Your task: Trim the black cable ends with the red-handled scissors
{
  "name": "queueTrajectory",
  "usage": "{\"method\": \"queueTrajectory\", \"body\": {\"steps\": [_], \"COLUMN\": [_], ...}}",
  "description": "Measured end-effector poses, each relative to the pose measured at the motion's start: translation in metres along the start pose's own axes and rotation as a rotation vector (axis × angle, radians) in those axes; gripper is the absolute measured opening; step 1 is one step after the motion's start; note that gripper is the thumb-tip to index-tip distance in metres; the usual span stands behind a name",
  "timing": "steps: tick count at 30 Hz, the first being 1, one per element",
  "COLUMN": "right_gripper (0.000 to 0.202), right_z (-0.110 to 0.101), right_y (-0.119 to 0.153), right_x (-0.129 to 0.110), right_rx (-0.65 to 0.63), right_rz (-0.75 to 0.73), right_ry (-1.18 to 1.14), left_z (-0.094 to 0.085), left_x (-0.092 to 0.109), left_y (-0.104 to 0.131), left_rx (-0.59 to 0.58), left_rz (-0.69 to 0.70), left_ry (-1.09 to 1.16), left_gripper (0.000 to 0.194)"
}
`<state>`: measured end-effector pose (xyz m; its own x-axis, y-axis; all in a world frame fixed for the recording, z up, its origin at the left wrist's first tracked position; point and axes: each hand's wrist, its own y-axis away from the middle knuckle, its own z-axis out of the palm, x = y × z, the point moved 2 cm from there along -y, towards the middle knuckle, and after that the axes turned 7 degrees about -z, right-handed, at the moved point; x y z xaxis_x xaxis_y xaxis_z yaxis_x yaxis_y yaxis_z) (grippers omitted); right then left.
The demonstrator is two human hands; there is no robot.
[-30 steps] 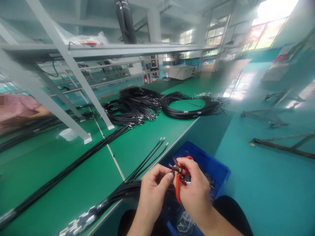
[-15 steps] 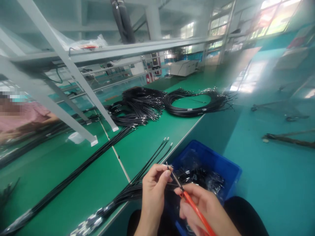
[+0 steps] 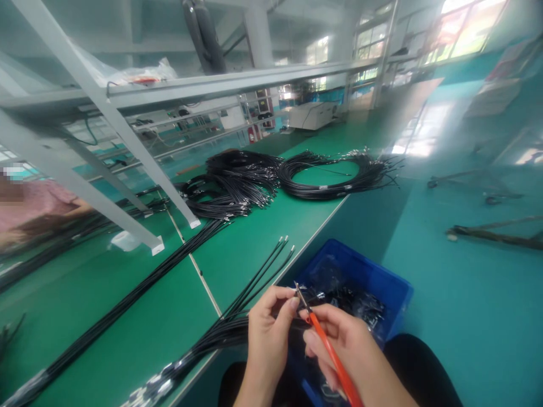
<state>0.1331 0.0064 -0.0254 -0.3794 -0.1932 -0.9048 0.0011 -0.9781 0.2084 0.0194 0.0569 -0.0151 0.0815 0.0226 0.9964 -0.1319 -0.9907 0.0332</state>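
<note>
My left hand is closed, thumb and forefinger pinching the end of a thin black cable. In my right hand is a red-handled hand tool with a slim metal tip, seen edge-on; whether it is pliers or scissors I cannot make out. Its tip meets the cable end at my left fingertips. Behind my left hand a bundle of black cables lies along the table edge, several silver-tipped ends fanning out beyond it. Below both hands sits a blue bin holding clear plastic bags and dark parts.
Coiled black cables and a heap of cables lie farther along the green table. A long cable bundle runs at left. Grey shelf posts stand on the table. A person sits across at left.
The red-handled tool's tip has shifted slightly to meet the cable end more closely, and both hands have come nearer each other. The whole view has shifted slightly.
</note>
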Motion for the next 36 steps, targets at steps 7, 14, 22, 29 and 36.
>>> {"method": "queueTrajectory", "body": {"steps": [7, 14, 22, 29, 36], "right_gripper": [0.027, 0.039, 0.034, 0.040, 0.021], "right_z": [-0.005, -0.015, -0.012, -0.012, -0.021], "right_y": [0.001, 0.006, 0.003, 0.000, 0.005], "right_x": [-0.005, -0.008, -0.006, -0.008, 0.003], "right_rx": [-0.013, -0.077, -0.091, -0.139, -0.067], "right_rz": [0.056, 0.060, 0.109, 0.073, 0.081], "right_ry": [0.073, -0.035, 0.042, -0.057, 0.140], "left_z": [0.001, 0.003, 0.004, 0.007, 0.012], "left_x": [-0.003, -0.005, -0.003, -0.001, 0.001], "left_y": [-0.001, -0.005, -0.001, 0.001, -0.002], "left_rx": [0.002, 0.010, 0.032, 0.055, 0.090], "left_rz": [0.028, 0.032, 0.052, 0.087, 0.145], "left_ry": [-0.102, -0.121, -0.125, -0.205, -0.317], "left_gripper": [0.004, 0.006, 0.003, 0.004, 0.008]}}
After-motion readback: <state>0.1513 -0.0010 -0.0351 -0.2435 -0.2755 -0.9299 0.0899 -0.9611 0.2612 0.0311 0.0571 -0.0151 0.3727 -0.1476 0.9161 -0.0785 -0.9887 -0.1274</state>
